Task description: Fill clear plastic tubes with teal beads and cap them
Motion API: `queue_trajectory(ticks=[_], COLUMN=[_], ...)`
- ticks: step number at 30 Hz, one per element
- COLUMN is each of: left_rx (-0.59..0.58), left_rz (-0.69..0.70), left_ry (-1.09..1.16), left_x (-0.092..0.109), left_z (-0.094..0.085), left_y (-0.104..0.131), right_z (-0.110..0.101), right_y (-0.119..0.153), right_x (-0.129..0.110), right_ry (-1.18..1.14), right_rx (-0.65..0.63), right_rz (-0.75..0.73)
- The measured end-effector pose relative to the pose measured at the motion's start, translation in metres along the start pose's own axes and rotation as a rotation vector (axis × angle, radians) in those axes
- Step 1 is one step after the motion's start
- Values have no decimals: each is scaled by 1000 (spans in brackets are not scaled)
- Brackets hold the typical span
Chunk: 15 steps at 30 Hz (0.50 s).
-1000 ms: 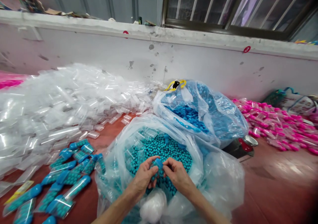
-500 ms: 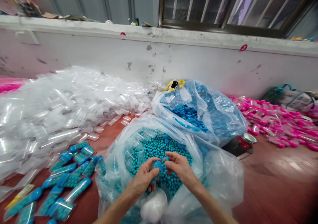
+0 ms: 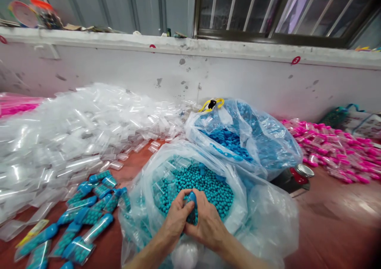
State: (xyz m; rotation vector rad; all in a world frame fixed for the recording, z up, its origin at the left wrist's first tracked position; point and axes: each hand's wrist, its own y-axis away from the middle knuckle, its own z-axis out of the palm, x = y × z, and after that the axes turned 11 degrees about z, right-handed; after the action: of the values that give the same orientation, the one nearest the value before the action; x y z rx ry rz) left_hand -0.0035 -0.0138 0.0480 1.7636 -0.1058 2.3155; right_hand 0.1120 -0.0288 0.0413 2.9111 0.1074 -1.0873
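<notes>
Both of my hands meet over an open clear bag (image 3: 241,199) full of teal beads (image 3: 193,177). Between them is a small container with a blue cap (image 3: 192,197), its body mostly hidden by fingers. My left hand (image 3: 177,211) has its thumb and fingers wrapped round it. My right hand (image 3: 205,217) closes on it from the other side. Several empty clear tubes (image 3: 171,175) lie on the beads. Filled tubes with blue caps (image 3: 92,215) lie on the red table (image 3: 104,247) to the left.
A big heap of clear tubes (image 3: 83,130) covers the left. Behind the beads stands a bag of blue caps (image 3: 229,142). Pink-capped tubes (image 3: 336,149) are piled at right, near a metal-lidded jar (image 3: 305,170). A yellow packet (image 3: 32,233) lies at left; a wall runs behind.
My right hand has moved left and come together with my left hand round the blue-capped container. The whole view has shifted slightly, so the scene sits further right and lower.
</notes>
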Motion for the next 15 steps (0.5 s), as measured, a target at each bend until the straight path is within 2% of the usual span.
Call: queue_trajectory(ticks=[5, 7, 9, 12, 15], left_rx=[83, 73, 11, -57, 88], left_rz=[1, 31, 86, 177, 184], left_ry=[-131, -233, -346, -584, -976], left_x=[-8, -6, 1, 20, 45], left_z=[9, 8, 0, -31, -81], left_y=[-1, -1, 0, 5, 15], right_z=[10, 15, 18, 16, 4], right_y=[3, 5, 5, 4, -1], right_x=[0, 2, 4, 7, 13], right_ry=[65, 37, -19, -152, -232], right_rx=[24, 17, -18, -151, -221], right_rz=[6, 21, 23, -1, -3])
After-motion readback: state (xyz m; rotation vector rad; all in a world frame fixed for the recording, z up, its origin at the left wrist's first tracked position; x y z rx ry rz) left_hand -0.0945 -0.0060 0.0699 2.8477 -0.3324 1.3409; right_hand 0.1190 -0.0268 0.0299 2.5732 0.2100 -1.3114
